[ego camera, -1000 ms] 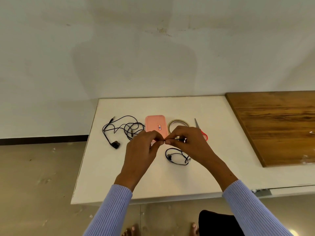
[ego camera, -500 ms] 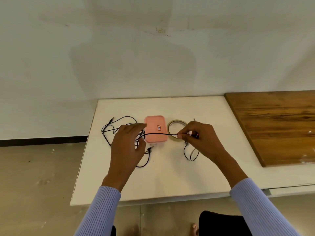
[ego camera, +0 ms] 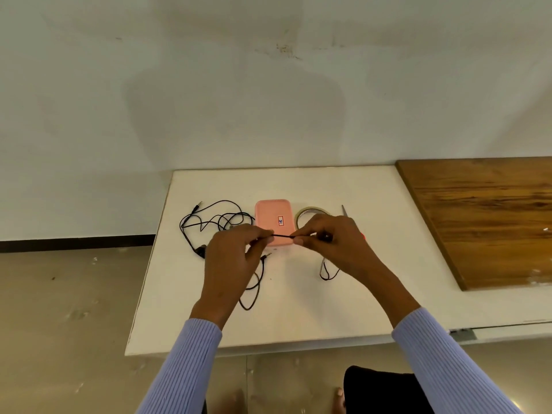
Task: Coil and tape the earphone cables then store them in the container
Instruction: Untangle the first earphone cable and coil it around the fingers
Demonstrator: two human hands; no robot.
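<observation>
We pinch earphone cable point(ego camera: 283, 236) taut between both hands, left point(ego camera: 236, 258), right point(ego camera: 331, 243); coiling underway; next, we loop slack evenly.

White table point(ego camera: 298, 318) stands vs. a pale wall point(ego camera: 239, 100); wall has faint stains & a big soft shadow. On table's right side lies a wood board point(ego camera: 493, 219), brown, grainy, its near-left corner past mid-table, running off frame to the right. Small metal bracket point(ego camera: 463, 334) sits at table's front edge, right side. Floor point(ego camera: 59, 309) is beige, glossy, w/ pale specks & smudges; dark baseboard point(ego camera: 74, 242) runs along wall at left. Under front edge: light-blue ribbed sleeves point(ego camera: 185, 369) come in from bottom, a black shape point(ego camera: 376, 389) at bottom centre-right, bare toes point(ego camera: 339, 395) beside it on floor.
</observation>
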